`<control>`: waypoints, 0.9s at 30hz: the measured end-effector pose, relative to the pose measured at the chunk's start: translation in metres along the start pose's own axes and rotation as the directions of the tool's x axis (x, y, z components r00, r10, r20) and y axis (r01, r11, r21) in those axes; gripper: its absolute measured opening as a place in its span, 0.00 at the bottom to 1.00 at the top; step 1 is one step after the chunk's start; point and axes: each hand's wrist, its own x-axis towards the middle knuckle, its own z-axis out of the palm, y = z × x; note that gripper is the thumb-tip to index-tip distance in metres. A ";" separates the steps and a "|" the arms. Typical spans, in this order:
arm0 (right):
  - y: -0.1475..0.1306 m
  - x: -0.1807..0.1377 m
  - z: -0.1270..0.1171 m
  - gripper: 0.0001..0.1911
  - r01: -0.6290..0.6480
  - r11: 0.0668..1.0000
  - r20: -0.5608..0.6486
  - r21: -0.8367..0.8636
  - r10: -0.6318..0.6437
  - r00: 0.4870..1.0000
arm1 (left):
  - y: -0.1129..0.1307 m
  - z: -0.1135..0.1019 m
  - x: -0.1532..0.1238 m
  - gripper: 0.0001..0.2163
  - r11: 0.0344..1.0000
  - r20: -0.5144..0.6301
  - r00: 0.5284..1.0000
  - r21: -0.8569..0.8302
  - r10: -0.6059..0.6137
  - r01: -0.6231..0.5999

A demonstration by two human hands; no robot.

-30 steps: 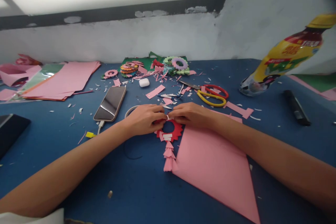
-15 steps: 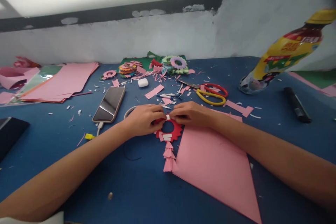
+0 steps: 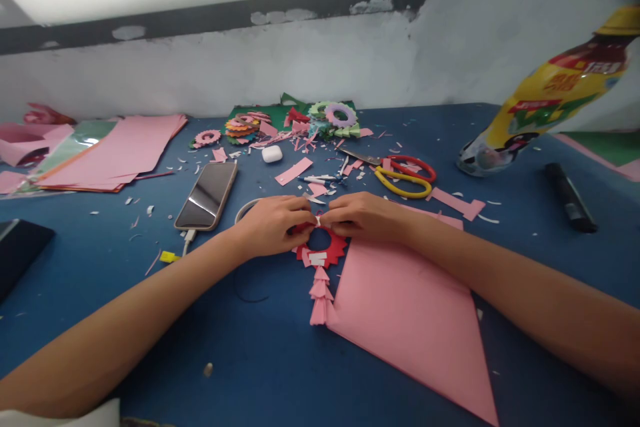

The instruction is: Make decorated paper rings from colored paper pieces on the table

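Note:
A red paper ring (image 3: pixel 336 255) with a toothed edge lies on the blue table. White tape strips (image 3: pixel 318 258) cross its lower part, and a pink pleated paper tassel (image 3: pixel 321 297) hangs below. At the ring's top, my left hand (image 3: pixel 275 223) and my right hand (image 3: pixel 363 215) meet, both with fingers closed on a small white piece of tape (image 3: pixel 318 221). The fingertips partly hide the tape and the ring's upper edge. Under my right wrist rests a large pink sheet of paper (image 3: pixel 410 313).
Scissors (image 3: pixel 405 177) with red and yellow handles lie beyond my right hand. A phone (image 3: pixel 207 197) on a cable is to the left. Paper rings (image 3: pixel 341 115) and scraps sit at the back. A drink bottle (image 3: pixel 545 97) stands right, near a black pen-like object (image 3: pixel 570 199).
My fingertips have drawn slightly closer together over the white tape, covering more of it. The view has shifted a little; the ring and tassel lie as before.

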 end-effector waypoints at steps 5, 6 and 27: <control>0.000 0.001 0.000 0.12 0.007 1.000 -0.004 0.000 -0.007 1.000 | 0.001 -0.001 0.001 0.09 1.000 -0.002 1.000 0.007 0.001 -0.001; 0.000 0.000 0.001 0.12 0.011 1.000 -0.004 0.004 -0.011 1.000 | 0.001 -0.001 0.001 0.09 1.000 -0.002 1.000 0.006 0.004 -0.004; 0.000 0.000 0.001 0.07 -0.165 0.959 -0.531 0.230 0.266 0.805 | 0.004 -0.004 0.001 0.11 0.999 -0.027 0.999 0.026 0.025 -0.025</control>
